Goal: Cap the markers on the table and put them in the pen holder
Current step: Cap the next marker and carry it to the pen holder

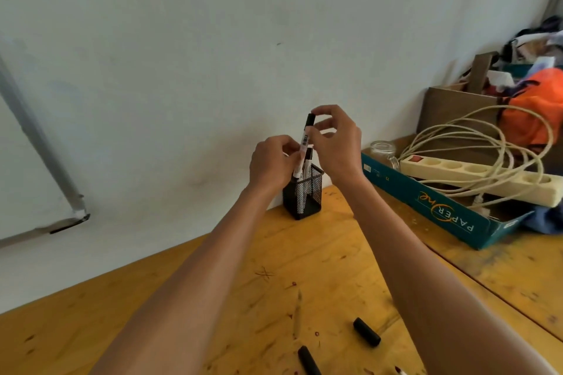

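Fingers [288,148] of the left hand [269,166] wrap the white marker [305,140] low on its barrel, and the right hand [335,143] pinches its black capped top. It's upright at frame centre, lower end at the rim of the mesh pen holder [304,196], which already has another marker [309,161] in it. 1 loose black cap [366,331] lies on the wooden table [304,253] bottom right. The teal box [426,201] holds a power strip [475,175].

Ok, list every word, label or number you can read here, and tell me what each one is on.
"PAPER One": on the long side of the teal box, upside down from this view.
Black print on the white barrel of the held marker: too blurred to read.
White sticker at the box's left end, and a small mark beside it: too small to read.
No other text is legible.
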